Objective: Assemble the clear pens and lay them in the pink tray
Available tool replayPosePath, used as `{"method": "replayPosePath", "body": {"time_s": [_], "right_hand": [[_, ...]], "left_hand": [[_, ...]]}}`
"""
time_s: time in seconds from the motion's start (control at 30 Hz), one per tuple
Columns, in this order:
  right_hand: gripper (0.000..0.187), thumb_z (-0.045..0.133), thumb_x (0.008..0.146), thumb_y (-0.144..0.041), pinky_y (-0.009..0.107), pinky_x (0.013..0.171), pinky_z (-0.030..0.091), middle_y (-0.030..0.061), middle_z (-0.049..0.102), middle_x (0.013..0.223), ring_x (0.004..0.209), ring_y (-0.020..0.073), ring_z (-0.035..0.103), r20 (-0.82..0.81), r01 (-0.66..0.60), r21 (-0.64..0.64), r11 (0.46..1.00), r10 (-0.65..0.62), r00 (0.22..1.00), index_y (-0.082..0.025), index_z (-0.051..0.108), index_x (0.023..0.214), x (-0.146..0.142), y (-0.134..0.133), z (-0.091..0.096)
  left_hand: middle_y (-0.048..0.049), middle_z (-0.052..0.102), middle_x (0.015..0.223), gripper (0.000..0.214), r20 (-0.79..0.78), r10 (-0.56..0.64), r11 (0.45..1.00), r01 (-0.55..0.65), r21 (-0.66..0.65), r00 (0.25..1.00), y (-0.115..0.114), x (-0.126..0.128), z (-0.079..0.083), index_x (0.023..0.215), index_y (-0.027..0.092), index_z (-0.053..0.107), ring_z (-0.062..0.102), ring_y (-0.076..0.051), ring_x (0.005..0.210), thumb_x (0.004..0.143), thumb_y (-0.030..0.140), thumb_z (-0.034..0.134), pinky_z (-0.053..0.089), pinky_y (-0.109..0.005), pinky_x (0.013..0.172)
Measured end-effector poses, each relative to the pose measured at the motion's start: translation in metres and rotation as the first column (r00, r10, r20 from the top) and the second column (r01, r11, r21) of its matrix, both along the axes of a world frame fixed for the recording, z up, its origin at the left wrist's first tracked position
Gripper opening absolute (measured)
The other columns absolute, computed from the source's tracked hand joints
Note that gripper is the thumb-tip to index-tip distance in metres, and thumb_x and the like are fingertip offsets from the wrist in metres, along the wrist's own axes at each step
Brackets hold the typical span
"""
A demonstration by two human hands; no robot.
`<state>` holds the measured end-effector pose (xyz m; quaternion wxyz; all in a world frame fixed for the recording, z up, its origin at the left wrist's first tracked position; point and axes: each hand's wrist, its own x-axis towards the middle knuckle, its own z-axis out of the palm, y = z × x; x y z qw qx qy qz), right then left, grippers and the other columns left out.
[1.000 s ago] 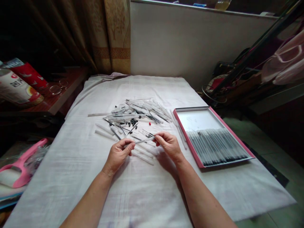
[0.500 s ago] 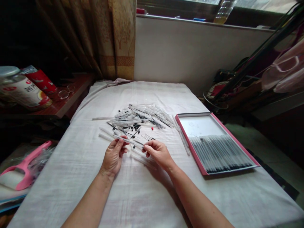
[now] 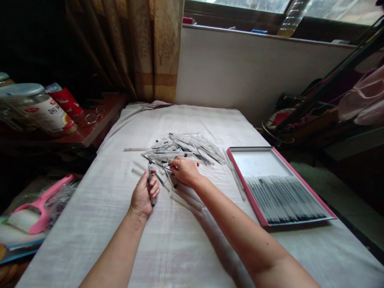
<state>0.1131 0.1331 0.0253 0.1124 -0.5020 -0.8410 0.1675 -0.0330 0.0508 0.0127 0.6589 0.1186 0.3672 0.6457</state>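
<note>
My left hand (image 3: 142,195) is closed around a pen (image 3: 150,185), a clear barrel with a dark refill inside, held nearly upright. My right hand (image 3: 185,172) reaches to the near edge of a heap of clear pen barrels and dark refills (image 3: 195,145). Its fingertips are pinched together low over the cloth, where small black pen parts lie; whatever they grip is hidden. Several loose barrels (image 3: 186,203) lie beneath the right wrist. A small red piece (image 3: 197,164) sits just beyond that wrist.
On the right, a pink-edged box (image 3: 249,192) holds a row of pens (image 3: 285,200). A white cloth (image 3: 168,248) covers the table. To the left are a jar (image 3: 45,110), eyeglasses (image 3: 91,118) and a pink-handled roller (image 3: 42,206).
My left hand has turned the pen from nearly level to nearly upright. My right hand has left the pen and moved forward to the small black parts. The view has shifted slightly left.
</note>
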Motion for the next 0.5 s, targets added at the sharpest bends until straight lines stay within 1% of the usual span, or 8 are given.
{"method": "replayPosePath", "body": {"time_s": [0.1, 0.23, 0.33, 0.4, 0.5], "right_hand": [[0.031, 0.046, 0.092, -0.031, 0.029, 0.080, 0.046, 0.0070, 0.069, 0.111, 0.097, 0.0206, 0.065, 0.124, -0.021, 0.022, 1.000, 0.018, 0.992, -0.028, 0.070, 0.113, -0.012, 0.007, -0.001], [0.032, 0.049, 0.091, -0.034, 0.031, 0.081, 0.048, 0.0089, 0.066, 0.112, 0.098, 0.0229, 0.064, 0.230, -0.050, 0.032, 0.998, 0.041, 0.972, -0.028, 0.068, 0.116, -0.023, 0.013, 0.003], [0.030, 0.049, 0.091, -0.033, 0.034, 0.082, 0.048, 0.0116, 0.064, 0.114, 0.100, 0.0252, 0.063, 0.258, -0.084, 0.028, 0.996, 0.074, 0.963, -0.024, 0.069, 0.112, -0.025, 0.016, 0.008], [0.029, 0.047, 0.092, -0.030, 0.034, 0.083, 0.048, 0.0138, 0.064, 0.114, 0.101, 0.0261, 0.062, 0.248, -0.104, 0.028, 0.994, 0.094, 0.964, -0.021, 0.068, 0.111, -0.023, 0.017, 0.010], [0.027, 0.046, 0.093, -0.024, 0.034, 0.082, 0.047, 0.0149, 0.065, 0.112, 0.100, 0.0257, 0.062, 0.223, -0.091, 0.035, 0.995, 0.081, 0.971, -0.018, 0.065, 0.110, -0.014, 0.017, 0.010]], "left_hand": [[0.0101, 0.041, 0.049, 0.018, -0.017, -0.013, 1.000, 0.014, 0.016, 1.000, 0.001, 0.000, -0.002, 0.083, 0.016, 0.060, 0.033, -0.003, 0.029, 0.085, 0.034, 0.063, 0.027, -0.012, 0.027], [0.0101, 0.042, 0.051, 0.023, -0.068, -0.037, 0.999, 0.039, 0.035, 0.997, 0.001, 0.001, -0.003, 0.085, 0.017, 0.060, 0.034, -0.003, 0.031, 0.081, 0.038, 0.067, 0.027, -0.012, 0.028], [0.0101, 0.043, 0.052, 0.028, -0.116, -0.046, 0.998, 0.051, 0.040, 0.992, 0.000, 0.002, -0.004, 0.086, 0.017, 0.060, 0.035, -0.002, 0.032, 0.077, 0.041, 0.071, 0.027, -0.012, 0.029], [0.0100, 0.044, 0.052, 0.033, -0.153, -0.054, 0.997, 0.063, 0.053, 0.987, -0.001, 0.003, -0.003, 0.089, 0.017, 0.061, 0.036, -0.002, 0.033, 0.074, 0.043, 0.074, 0.028, -0.012, 0.030], [0.0099, 0.046, 0.053, 0.038, -0.212, -0.083, 0.993, 0.099, 0.066, 0.974, -0.002, 0.006, -0.003, 0.094, 0.017, 0.063, 0.037, -0.002, 0.034, 0.071, 0.045, 0.076, 0.029, -0.012, 0.032]]}}
